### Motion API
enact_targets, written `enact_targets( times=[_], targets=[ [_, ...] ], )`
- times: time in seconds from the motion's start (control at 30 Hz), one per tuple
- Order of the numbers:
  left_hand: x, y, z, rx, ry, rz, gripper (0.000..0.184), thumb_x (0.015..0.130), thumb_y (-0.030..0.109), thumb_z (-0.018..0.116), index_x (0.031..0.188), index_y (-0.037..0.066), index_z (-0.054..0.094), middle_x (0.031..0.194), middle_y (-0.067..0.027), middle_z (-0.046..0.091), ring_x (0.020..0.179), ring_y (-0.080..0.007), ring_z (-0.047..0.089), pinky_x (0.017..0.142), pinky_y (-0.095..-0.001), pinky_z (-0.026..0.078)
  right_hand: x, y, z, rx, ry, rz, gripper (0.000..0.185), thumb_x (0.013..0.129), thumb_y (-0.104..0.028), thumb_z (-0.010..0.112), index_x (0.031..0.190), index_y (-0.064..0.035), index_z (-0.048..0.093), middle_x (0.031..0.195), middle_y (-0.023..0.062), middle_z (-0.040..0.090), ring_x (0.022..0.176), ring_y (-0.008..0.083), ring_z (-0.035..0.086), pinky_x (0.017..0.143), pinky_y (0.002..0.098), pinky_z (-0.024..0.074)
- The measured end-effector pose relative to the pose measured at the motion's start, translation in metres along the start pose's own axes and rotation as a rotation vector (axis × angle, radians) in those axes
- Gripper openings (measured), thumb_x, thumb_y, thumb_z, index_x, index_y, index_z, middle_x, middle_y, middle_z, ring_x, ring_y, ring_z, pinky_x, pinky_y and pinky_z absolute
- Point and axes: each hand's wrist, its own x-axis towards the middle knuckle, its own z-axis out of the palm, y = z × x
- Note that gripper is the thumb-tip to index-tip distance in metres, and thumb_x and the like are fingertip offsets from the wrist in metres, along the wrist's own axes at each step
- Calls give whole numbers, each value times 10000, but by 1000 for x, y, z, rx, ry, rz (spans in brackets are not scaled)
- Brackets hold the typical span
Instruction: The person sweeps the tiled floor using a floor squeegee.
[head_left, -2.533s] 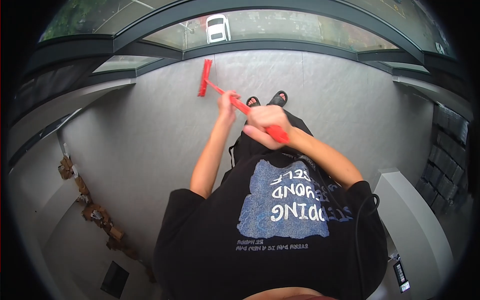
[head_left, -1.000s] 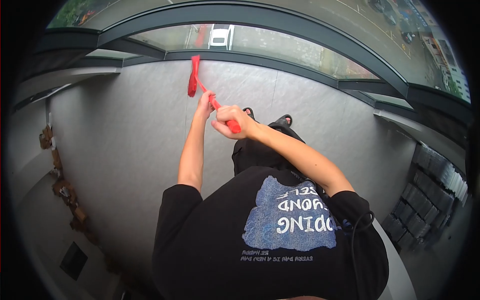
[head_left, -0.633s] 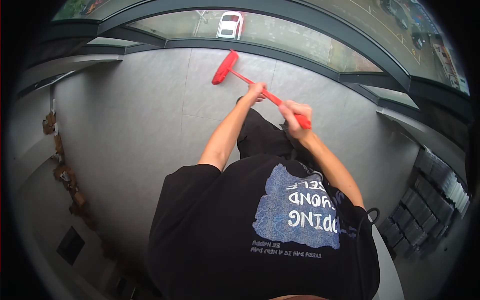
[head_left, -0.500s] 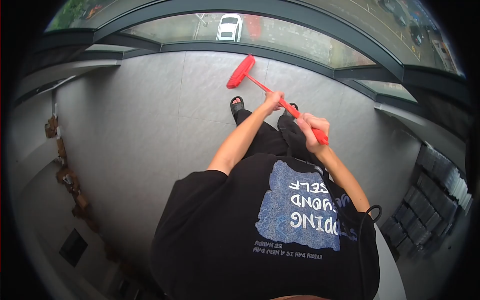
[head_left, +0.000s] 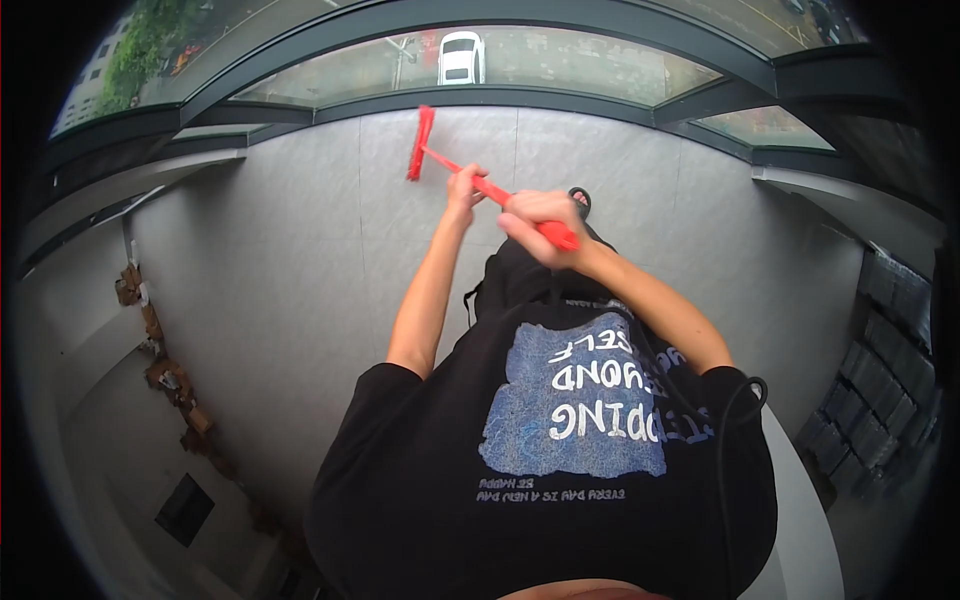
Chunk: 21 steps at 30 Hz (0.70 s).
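A red broom point(head_left: 420, 145) slants across the grey tiled floor point(head_left: 300, 220), its bristle head down near the foot of the window. My left hand point(head_left: 464, 191) is wrapped round the lower part of the red handle, closer to the head. Higher up, close to my body, my right hand point(head_left: 543, 224) grips the end of the handle, and the red tip shows past the fingers. The bristles look blurred, so I cannot tell whether they touch the floor. My sandalled foot point(head_left: 580, 200) shows just beyond my right hand.
A dark window frame point(head_left: 480, 97) borders the floor ahead, with a white car point(head_left: 461, 60) outside below. Stacked plastic-wrapped bundles point(head_left: 875, 370) stand at the right. Cardboard boxes point(head_left: 170, 378) line the left side. A white curved surface point(head_left: 800, 530) is behind me at the right.
The broom head has swung left along the window side and turned more upright in view. Both hands have moved left with the handle, still gripping it. One foot is now out of sight.
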Motion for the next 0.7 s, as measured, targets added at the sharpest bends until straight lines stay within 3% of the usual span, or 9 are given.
enact_targets(
  times=[0.03, 0.13, 0.3, 0.33, 0.4, 0.43, 0.53, 0.6, 0.7],
  targets=[
    [23, 1, -20, 46, 29, -33, 172, 710, 243, 628, 779, 87, 610, 721, -36, 602, 646, -171, 586, 633, -330, 465, 7, 18, 15, 16, -3, 50, 296, 832, 21, 586, 579, 8, 433, 551, 100, 442, 490, 252, 408, 512, 352, 350],
    [74, -11, -55, 164, 60, -128, 144, 673, 243, 615, 724, 109, 599, 675, -19, 580, 566, -149, 509, 572, -313, 416, 16, 48, 40, -1, -69, 152, 295, 846, -14, 588, 587, 10, 448, 559, 116, 434, 498, 251, 399, 508, 346, 344],
    [74, -42, 14, 262, -68, -48, 159, 688, 237, 610, 638, 88, 592, 577, -14, 557, 479, -122, 508, 439, -264, 355, -4, 22, -6, -33, 47, 363, 266, 875, -41, 571, 626, 29, 511, 561, 78, 456, 516, 154, 414, 513, 324, 342],
    [72, -47, 32, 306, -137, -89, 204, 731, 222, 585, 742, 25, 639, 623, -47, 591, 492, -137, 550, 459, -272, 434, -15, 13, -22, -70, 60, 388, 261, 876, -33, 565, 629, 37, 516, 565, 73, 461, 522, 143, 417, 518, 321, 344],
    [60, -68, 73, 291, -207, -56, 222, 743, 243, 585, 754, 29, 640, 633, -50, 591, 498, -136, 552, 471, -254, 437, -31, -5, -43, -90, 135, 309, 305, 836, -27, 610, 573, 2, 458, 537, 85, 448, 466, 182, 397, 505, 321, 342],
    [41, -66, 95, 245, -203, -63, 193, 692, 249, 606, 626, 68, 606, 600, -41, 586, 549, -140, 567, 470, -287, 421, -33, -15, -51, -89, 125, 309, 305, 836, -27, 610, 573, 2, 458, 537, 85, 448, 466, 182, 397, 505, 321, 342],
    [11, -69, 141, 111, -300, -101, 155, 675, 202, 616, 623, 57, 593, 598, -46, 580, 531, -140, 562, 467, -274, 417, -36, -46, -64, -189, 155, 255, 317, 820, 15, 601, 555, -2, 428, 513, 69, 410, 446, 186, 370, 514, 317, 341],
    [-8, -57, 154, 131, -346, -145, 118, 714, 162, 604, 708, 44, 609, 676, -45, 595, 526, -140, 566, 533, -259, 453, -36, -56, -66, -205, 243, 194, 328, 805, 39, 601, 540, -6, 413, 495, 60, 391, 437, 185, 365, 525, 315, 344],
    [-25, -50, 160, -5, -309, -109, 71, 696, 114, 614, 686, 48, 592, 647, -33, 571, 506, -135, 538, 479, -260, 400, -32, -75, -69, -122, 305, 126, 324, 797, 70, 568, 527, 2, 402, 491, 64, 413, 446, 179, 393, 534, 313, 375]
  ],
)
